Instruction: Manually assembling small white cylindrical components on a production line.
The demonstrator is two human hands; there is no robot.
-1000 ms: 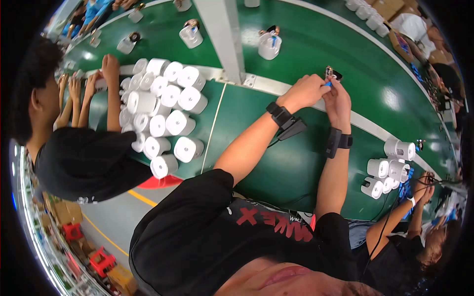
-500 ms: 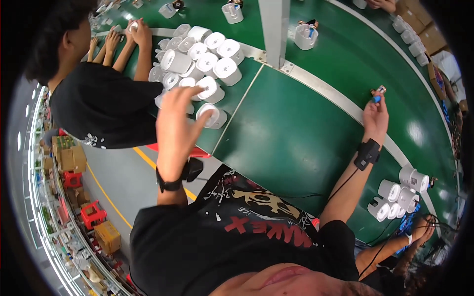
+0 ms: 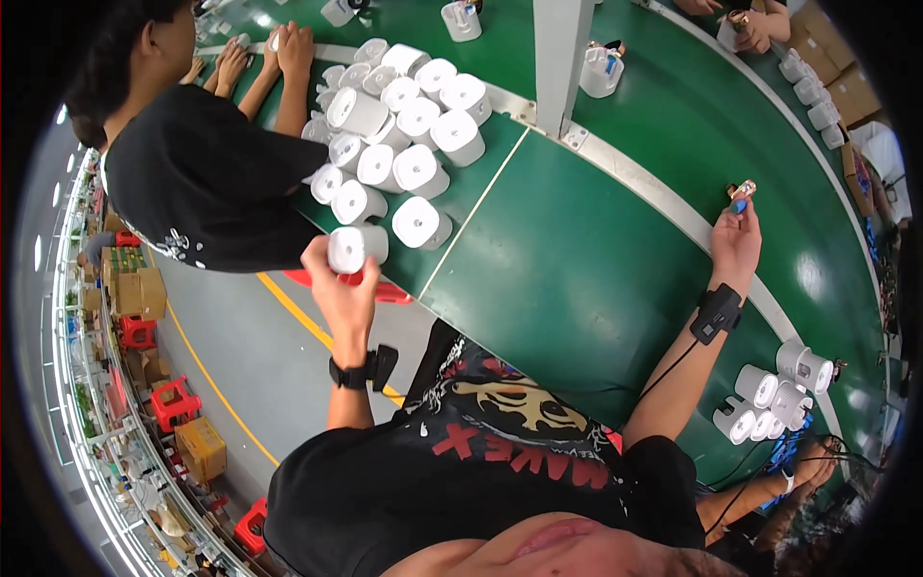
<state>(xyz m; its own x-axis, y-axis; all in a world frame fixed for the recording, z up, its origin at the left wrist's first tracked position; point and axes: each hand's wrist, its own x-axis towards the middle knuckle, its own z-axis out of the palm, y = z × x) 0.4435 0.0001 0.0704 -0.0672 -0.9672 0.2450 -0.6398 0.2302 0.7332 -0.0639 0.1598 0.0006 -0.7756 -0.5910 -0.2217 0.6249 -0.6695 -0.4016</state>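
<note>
My left hand (image 3: 344, 293) is closed round a white, rounded-square plastic housing (image 3: 370, 244) at the near edge of the green table. Its thumb and fingers grip the sides, and one end with a small hole shows. Just beyond lies a cluster of similar white housings (image 3: 419, 171), several of them tipped on their sides. Out to the right, over the metal rail, my right hand (image 3: 737, 242) is closed, palm up. Its fingertips pinch a small part with a copper-coloured end (image 3: 741, 188) and a blue piece; the fingers hide the rest of it.
A metal post (image 3: 561, 77) rises from the rail (image 3: 625, 173) ahead. Beyond it, white housings with copper parts (image 3: 601, 72) stand on the green belt. More housings (image 3: 769, 399) are grouped at the right. A co-worker in black (image 3: 212, 183) sits close on my left; other people's hands work around the belt.
My left hand has moved down and closed on a white housing, which is now at the table's near edge. My right hand keeps its small part, almost in place. The view has shifted slightly.
</note>
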